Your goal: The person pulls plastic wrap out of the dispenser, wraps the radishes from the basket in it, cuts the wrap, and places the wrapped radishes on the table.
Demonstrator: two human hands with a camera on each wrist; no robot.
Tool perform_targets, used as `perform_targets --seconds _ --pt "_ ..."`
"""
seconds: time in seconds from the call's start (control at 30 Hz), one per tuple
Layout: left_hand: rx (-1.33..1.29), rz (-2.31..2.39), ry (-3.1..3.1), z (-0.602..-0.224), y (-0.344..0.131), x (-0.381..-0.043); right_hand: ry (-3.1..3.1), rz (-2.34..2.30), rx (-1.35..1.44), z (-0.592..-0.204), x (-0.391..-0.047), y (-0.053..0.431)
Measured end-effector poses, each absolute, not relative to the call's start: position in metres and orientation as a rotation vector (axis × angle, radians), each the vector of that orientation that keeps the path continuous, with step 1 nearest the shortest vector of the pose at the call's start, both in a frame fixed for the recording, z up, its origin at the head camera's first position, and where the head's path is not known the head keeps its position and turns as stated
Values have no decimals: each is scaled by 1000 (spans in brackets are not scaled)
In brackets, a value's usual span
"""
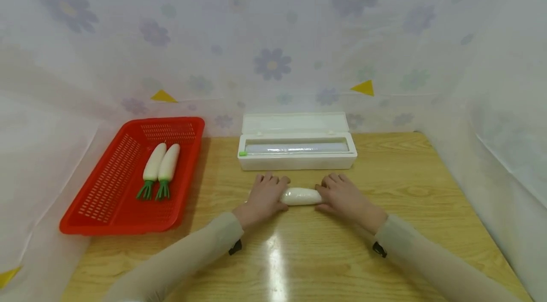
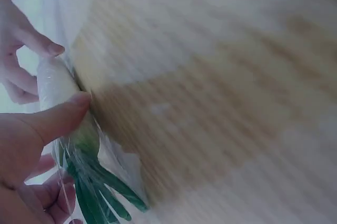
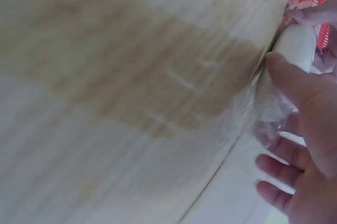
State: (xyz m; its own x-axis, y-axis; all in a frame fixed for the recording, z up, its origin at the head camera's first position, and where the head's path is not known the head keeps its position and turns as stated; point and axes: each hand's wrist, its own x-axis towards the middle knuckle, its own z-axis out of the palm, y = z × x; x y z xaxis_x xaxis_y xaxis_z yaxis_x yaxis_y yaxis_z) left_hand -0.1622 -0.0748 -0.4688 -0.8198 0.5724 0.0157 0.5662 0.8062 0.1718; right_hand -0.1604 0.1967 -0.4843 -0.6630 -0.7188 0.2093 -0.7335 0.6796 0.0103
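A white radish (image 1: 301,196) lies crosswise on the table in front of me, wrapped in clear plastic film. My left hand (image 1: 264,201) grips its leafy end, thumb on the near side and fingers over the far side. In the left wrist view, green stalks (image 2: 100,195) stick out below that thumb, covered by loose film. My right hand (image 1: 345,201) holds the other end the same way. Crumpled film (image 3: 268,129) gathers by the right fingers in the right wrist view. Both ends of the radish are hidden by the hands in the head view.
Just behind the hands stands a white box (image 1: 295,163), its lid raised, with a roll of plastic film (image 1: 297,147) inside. On the left, a red basket (image 1: 107,219) holds two more radishes (image 1: 167,162) with green stalks. Flower-patterned sheeting (image 1: 273,93) hangs around the table.
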Motion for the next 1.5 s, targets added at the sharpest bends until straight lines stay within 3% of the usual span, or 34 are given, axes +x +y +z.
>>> perform_targets --seconds 0.3,0.67,1.23,1.5 --pt "1003 312 2934 -469 -84 -149 -2626 261 1253 -486 -154 200" --pt "957 59 2974 -470 -75 -162 -2719 160 1172 -481 -164 192" --pt "1032 427 2782 -472 -92 -150 -2659 406 1318 -490 -152 203" --pt "977 460 2849 -461 -92 -160 -2576 470 1292 -485 -165 201"
